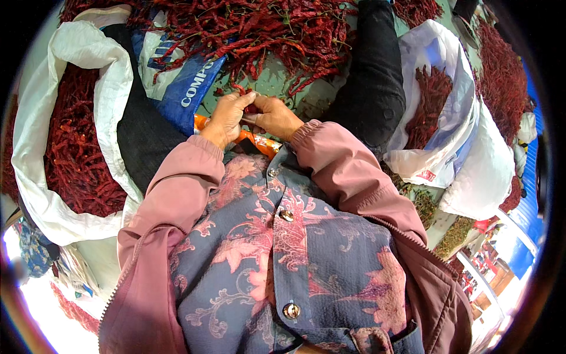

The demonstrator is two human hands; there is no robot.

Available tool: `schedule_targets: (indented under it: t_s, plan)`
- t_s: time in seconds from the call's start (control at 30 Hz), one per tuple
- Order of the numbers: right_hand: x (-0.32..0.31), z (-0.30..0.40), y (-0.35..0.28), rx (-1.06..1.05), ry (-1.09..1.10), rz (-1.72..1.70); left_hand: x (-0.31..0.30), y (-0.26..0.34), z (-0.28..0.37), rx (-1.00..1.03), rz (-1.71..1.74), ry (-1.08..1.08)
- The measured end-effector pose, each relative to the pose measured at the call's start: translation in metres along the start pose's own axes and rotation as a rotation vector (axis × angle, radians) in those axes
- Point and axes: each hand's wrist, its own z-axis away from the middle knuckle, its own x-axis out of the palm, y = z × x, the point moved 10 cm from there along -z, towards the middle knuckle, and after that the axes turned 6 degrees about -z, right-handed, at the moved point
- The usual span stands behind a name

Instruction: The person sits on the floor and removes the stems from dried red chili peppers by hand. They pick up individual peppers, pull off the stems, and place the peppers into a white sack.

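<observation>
My left hand [227, 116] and my right hand [274, 116] meet in front of my lap, fingertips together on a dried red chili [251, 108]. Part of that chili is hidden by the fingers. Beyond both hands a large heap of dried red chilies [265, 31] lies spread between my legs, some with stems. Beneath and beside the left hand lie a blue printed sack [194, 90] and an orange printed material [265, 145].
An open white sack [31, 177] of chilies stands at left, another white sack [464, 66] with chilies at right. A stuffed white bag [482, 177] leans beside it. More chilies [499, 79] are piled at far right, with stems and scraps [455, 236] lower down.
</observation>
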Motion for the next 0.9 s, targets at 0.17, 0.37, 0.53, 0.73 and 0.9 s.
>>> schedule_targets:
  t_s: [0.17, 0.37, 0.53, 0.73, 0.9]
  plan:
    - [-0.048, -0.001, -0.004, -0.131, 0.333, 0.232, -0.015, 0.022, 0.002, 0.232, -0.292, 0.131]
    - [-0.048, -0.008, -0.006, -0.002, 0.213, 0.033, 0.019, 0.028, 0.020, 0.254, -0.700, -0.038]
    - [-0.042, -0.002, -0.005, 0.068, 0.176, 0.048, 0.021, 0.029, 0.026, 0.234, -0.833, -0.097]
    - [-0.034, -0.004, 0.016, 0.196, 0.025, -0.132, 0.037, 0.053, 0.043, 0.494, -1.172, -0.276]
    - [-0.038, -0.007, -0.019, -0.127, 0.113, 0.952, 0.028, 0.040, 0.039, 0.538, -1.318, -0.203]
